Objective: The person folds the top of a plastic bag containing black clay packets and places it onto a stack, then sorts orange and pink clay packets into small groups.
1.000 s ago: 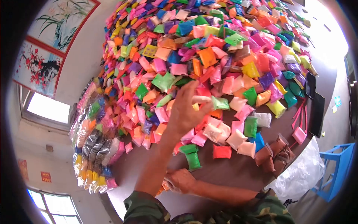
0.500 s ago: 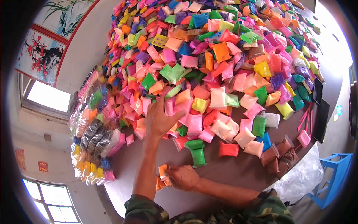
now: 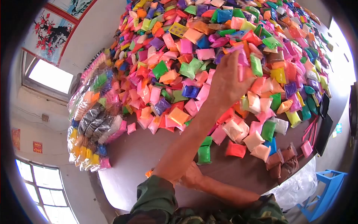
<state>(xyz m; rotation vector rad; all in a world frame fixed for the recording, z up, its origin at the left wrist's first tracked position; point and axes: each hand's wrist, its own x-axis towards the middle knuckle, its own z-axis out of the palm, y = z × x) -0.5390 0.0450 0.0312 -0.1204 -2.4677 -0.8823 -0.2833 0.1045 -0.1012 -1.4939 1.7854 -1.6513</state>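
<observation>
1. Left hand [image 3: 234,80], head view, is now reaching farther right over the packets [image 3: 204,54] heaped on the table [image 3: 128,160]; I cannot tell whether it is gripping any.
2. Right hand [image 3: 192,175] is hiding partly behind the left forearm [image 3: 186,149] (grip unreadable), near one orange packet [image 3: 148,173].
3. Tugging could be sending loosely stacked packets sliding.
4. Counting: two hands, one stool [image 3: 323,192]; heap uncountable.

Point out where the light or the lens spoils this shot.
Head view: wide-angle distortion bows the scene, black corners around it; head view: glare whites out the upper-left window and lower-left window; head view: reflections streak the clear bags at left; head view: colours in the packet heap are easy to tell apart.
</observation>
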